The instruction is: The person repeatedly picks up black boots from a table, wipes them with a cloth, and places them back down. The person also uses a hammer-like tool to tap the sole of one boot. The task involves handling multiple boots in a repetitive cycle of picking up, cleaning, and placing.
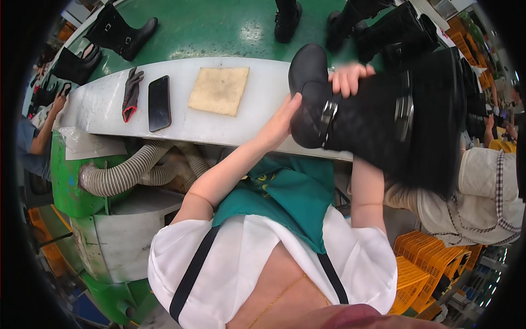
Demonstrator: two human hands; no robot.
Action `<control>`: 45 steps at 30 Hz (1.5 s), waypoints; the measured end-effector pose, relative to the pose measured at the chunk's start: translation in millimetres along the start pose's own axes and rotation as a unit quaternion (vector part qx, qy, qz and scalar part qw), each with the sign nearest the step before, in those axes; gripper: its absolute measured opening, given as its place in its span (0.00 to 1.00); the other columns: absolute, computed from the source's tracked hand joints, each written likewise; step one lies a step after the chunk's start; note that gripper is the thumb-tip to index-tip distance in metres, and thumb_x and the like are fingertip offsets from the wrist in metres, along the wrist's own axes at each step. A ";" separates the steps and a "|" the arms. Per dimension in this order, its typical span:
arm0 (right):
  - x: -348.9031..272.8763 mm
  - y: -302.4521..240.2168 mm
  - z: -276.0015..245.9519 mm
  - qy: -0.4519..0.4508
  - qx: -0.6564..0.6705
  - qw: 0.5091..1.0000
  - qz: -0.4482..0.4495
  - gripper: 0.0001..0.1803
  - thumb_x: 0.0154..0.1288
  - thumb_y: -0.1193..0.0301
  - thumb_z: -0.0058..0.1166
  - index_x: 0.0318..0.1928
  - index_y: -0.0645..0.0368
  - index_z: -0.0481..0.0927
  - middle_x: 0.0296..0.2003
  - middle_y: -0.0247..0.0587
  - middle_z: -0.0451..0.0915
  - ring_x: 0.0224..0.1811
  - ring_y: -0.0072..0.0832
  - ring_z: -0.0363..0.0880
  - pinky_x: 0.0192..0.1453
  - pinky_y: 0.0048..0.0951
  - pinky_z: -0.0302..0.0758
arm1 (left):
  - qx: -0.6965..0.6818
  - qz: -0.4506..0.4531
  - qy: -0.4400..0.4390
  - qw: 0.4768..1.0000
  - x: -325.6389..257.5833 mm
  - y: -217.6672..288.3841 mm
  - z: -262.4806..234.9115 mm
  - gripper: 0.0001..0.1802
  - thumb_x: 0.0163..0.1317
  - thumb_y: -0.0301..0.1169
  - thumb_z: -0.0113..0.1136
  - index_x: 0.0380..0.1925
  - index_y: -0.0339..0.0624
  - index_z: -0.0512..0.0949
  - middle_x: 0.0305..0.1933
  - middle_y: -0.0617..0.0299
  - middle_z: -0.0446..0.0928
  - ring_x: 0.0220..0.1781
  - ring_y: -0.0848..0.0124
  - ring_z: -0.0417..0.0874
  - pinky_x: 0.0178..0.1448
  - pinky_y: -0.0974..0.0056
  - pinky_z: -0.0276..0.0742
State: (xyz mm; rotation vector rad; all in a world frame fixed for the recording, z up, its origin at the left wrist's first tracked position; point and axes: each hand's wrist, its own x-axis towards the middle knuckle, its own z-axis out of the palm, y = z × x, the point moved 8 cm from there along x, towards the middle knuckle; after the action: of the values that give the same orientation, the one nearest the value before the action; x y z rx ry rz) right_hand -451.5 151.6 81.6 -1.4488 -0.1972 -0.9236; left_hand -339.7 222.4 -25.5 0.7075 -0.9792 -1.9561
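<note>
A tall black boot (359,120) with metal buckles is held sideways above the front edge of the white table, its foot to the left and its wide shaft to the right. My left hand (286,114) grips the foot, with the thumb in front and the other fingers hidden behind it. My right forearm passes behind the shaft, and the fingers of my right hand (348,81) curl over the boot's upper side near the ankle. Motion blurs the shaft's right end.
On the white table (263,77) lie a tan square pad (219,90), a black phone (159,103) and a dark glove (131,96). More black boots (123,33) stand on the green surface beyond. Orange crates (427,268) are at lower right, and a ribbed hose (120,170) sits below left.
</note>
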 end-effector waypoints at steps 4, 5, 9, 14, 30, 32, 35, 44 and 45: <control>6.0 8.8 -45.8 0.355 0.049 0.928 0.099 0.18 0.74 0.57 0.36 0.35 0.55 0.71 0.28 0.35 0.73 0.35 0.31 0.74 0.49 0.32 0.73 | -0.214 -0.091 -0.074 0.970 -4.0 10.8 29.4 0.36 0.72 0.57 0.38 0.68 0.43 0.58 0.66 0.51 0.64 0.64 0.56 0.72 0.62 0.46 0.76; 11.6 10.0 -41.8 0.435 0.034 0.889 0.141 0.20 0.75 0.55 0.36 0.40 0.58 0.74 0.31 0.37 0.76 0.37 0.31 0.76 0.49 0.33 0.75 | -0.291 -0.109 -0.083 0.947 0.8 11.5 26.7 0.36 0.71 0.58 0.39 0.67 0.43 0.59 0.66 0.49 0.64 0.63 0.55 0.73 0.61 0.45 0.77; 19.3 12.6 -33.9 0.520 -0.048 0.835 0.175 0.28 0.76 0.48 0.34 0.54 0.59 0.74 0.42 0.37 0.81 0.42 0.25 0.80 0.48 0.30 0.78 | -0.480 -0.154 -0.125 0.854 2.6 13.7 32.7 0.36 0.70 0.58 0.42 0.67 0.42 0.61 0.66 0.44 0.63 0.62 0.51 0.73 0.59 0.45 0.80; 21.7 17.5 -20.9 0.485 -0.110 0.846 0.194 0.29 0.76 0.49 0.34 0.55 0.61 0.75 0.41 0.34 0.81 0.40 0.22 0.80 0.47 0.26 0.77 | -0.187 -0.092 -0.022 0.978 -7.0 11.1 10.3 0.39 0.71 0.60 0.36 0.71 0.45 0.53 0.71 0.50 0.58 0.70 0.54 0.63 0.69 0.45 0.65; 8.6 10.9 18.5 0.339 -0.416 0.831 0.146 0.24 0.73 0.65 0.42 0.67 0.53 0.62 0.58 0.46 0.73 0.60 0.35 0.72 0.63 0.34 0.65 | -0.081 0.212 0.212 0.950 -21.6 112.2 -93.5 0.25 0.72 0.44 0.49 0.60 0.38 0.68 0.59 0.57 0.75 0.60 0.62 0.77 0.64 0.55 0.73; -21.6 1.5 19.8 0.369 -0.393 0.825 0.170 0.24 0.73 0.65 0.42 0.67 0.52 0.62 0.59 0.46 0.73 0.62 0.34 0.70 0.65 0.34 0.64 | -0.113 0.194 0.209 0.952 -29.8 132.0 -115.2 0.25 0.72 0.44 0.48 0.61 0.39 0.68 0.60 0.56 0.74 0.60 0.60 0.77 0.66 0.53 0.72; -66.0 -1.7 10.8 0.416 -0.370 0.805 0.205 0.24 0.73 0.67 0.42 0.67 0.53 0.63 0.61 0.46 0.72 0.65 0.35 0.68 0.68 0.34 0.61 | -0.084 0.251 0.249 0.932 -30.1 180.7 -135.2 0.26 0.73 0.44 0.48 0.60 0.35 0.68 0.60 0.56 0.74 0.61 0.59 0.76 0.67 0.53 0.70; -77.6 12.6 13.1 0.409 -0.393 0.796 0.210 0.24 0.73 0.65 0.39 0.67 0.55 0.63 0.59 0.48 0.72 0.66 0.34 0.66 0.70 0.37 0.57 | 0.193 0.428 0.354 0.809 101.7 239.1 -213.3 0.27 0.69 0.45 0.56 0.48 0.24 0.75 0.48 0.52 0.80 0.49 0.68 0.80 0.53 0.64 0.73; -74.4 12.4 15.1 0.404 -0.396 0.797 0.210 0.24 0.73 0.66 0.39 0.67 0.55 0.63 0.59 0.48 0.72 0.66 0.34 0.66 0.70 0.37 0.57 | 0.231 0.409 0.359 0.806 114.2 230.7 -223.1 0.28 0.68 0.46 0.56 0.48 0.24 0.75 0.47 0.52 0.81 0.48 0.68 0.80 0.53 0.64 0.73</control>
State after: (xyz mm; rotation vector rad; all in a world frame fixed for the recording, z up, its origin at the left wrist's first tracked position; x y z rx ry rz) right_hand -486.2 194.5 27.9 -1.5775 1.2429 -1.2218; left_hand -133.4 -42.2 32.7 0.9725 -1.0175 -0.5922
